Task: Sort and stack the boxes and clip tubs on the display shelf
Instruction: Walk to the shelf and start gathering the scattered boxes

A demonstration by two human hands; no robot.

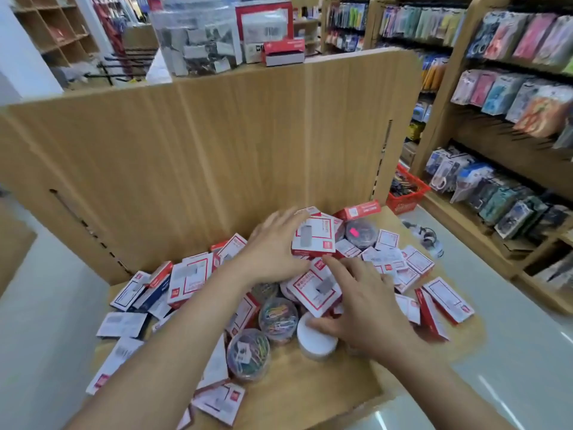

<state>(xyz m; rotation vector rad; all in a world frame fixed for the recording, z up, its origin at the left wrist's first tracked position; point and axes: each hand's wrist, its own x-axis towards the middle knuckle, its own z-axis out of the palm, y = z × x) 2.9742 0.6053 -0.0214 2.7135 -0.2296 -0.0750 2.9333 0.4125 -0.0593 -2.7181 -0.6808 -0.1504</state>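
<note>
Two bare forearms come in from the bottom edge over the light wooden display shelf (313, 386), its deck strewn w/ stock. Nearest, a clear round tub of multicoloured paper clips (248, 355) stands upright, w/ a second clear tub of coloured clips (278, 318) just behind it. Beside them on the right sits a round tub w/ a plain white lid (316, 336). The right hand (366, 308) is over it, fingers spread wide & fairly straight, lower fingertips touching the lid, holding nothing. Just beyond those fingers a tilted flat red-and-white cardboard box (311, 290) leans on the tubs.

Further in, mid-pile, the left hand (273, 252) grips another red-and-white box (314, 238) by its left side, fingers over the top edge & thumb underneath; can't tell if it's clear of the heap. More red-and-white boxes lie scattered to the left (186, 280) & right (446, 299).

Near the back is a clear tub of dark clips w/ a pink sticker (361, 232), then the tall wooden back panel (217, 144). On top of the panel: a clear plastic bag of black binder clips (195, 41), a large red-framed white carton (263, 26) & a small red box (283, 52). Far right: wooden wall shelves of packaged goods (511, 97) & a red plastic basket (406, 195) on the floor.
</note>
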